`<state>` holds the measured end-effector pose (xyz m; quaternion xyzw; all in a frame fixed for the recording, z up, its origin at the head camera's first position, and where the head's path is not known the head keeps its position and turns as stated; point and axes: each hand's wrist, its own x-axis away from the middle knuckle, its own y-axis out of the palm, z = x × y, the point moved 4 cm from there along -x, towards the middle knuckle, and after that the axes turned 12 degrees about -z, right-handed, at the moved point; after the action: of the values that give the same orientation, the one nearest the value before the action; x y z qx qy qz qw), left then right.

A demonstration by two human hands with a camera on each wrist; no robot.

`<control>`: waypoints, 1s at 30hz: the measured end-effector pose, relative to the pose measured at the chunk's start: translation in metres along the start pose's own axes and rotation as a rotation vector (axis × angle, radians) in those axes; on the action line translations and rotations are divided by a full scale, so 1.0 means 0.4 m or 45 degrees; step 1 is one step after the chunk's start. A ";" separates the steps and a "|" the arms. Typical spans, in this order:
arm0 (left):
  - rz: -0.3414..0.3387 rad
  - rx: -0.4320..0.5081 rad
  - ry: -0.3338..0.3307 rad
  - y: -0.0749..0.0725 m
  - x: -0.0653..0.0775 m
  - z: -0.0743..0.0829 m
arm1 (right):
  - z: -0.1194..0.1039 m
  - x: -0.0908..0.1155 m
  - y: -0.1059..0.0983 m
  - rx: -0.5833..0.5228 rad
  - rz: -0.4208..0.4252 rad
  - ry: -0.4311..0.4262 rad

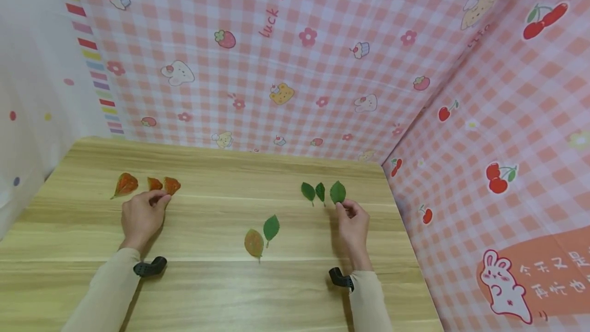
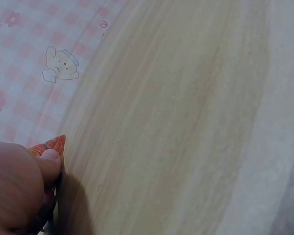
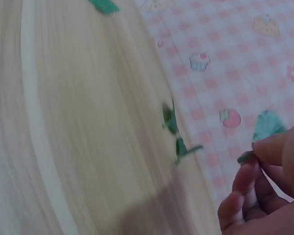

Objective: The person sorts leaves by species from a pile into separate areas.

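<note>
My left hand pinches an orange-red leaf at the table's left side, thumb and forefinger at its lower edge. Beside that leaf lie a smaller orange leaf, partly hidden by the hand, and a larger orange-red leaf. Over on the right, my right hand holds a green leaf by its stem end between thumb and fingers. Two more green leaves lie just left of it, a wider leaf and a narrow leaf. The right wrist view shows the held leaf raised above the tabletop.
Between the hands, a yellow-orange leaf and a green leaf lie side by side on the wooden table. Pink checked cloth walls stand along the table's back and right sides. A white cloth hangs at the left.
</note>
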<state>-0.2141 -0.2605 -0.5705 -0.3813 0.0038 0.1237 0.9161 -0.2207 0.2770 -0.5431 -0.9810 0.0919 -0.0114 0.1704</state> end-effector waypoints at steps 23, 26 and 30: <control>0.046 -0.006 0.066 0.005 -0.002 -0.014 | 0.055 -0.092 -0.023 0.358 -0.041 -0.005; 0.047 -0.007 0.071 0.005 -0.002 -0.013 | 0.059 -0.101 -0.014 0.370 -0.053 0.010; 0.046 -0.007 0.074 0.006 -0.004 -0.012 | 0.066 -0.110 -0.010 0.396 -0.044 0.017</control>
<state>-0.2156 -0.2625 -0.5752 -0.3871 0.0370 0.1289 0.9122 -0.2618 0.2977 -0.5660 -0.9442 0.0731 -0.0349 0.3193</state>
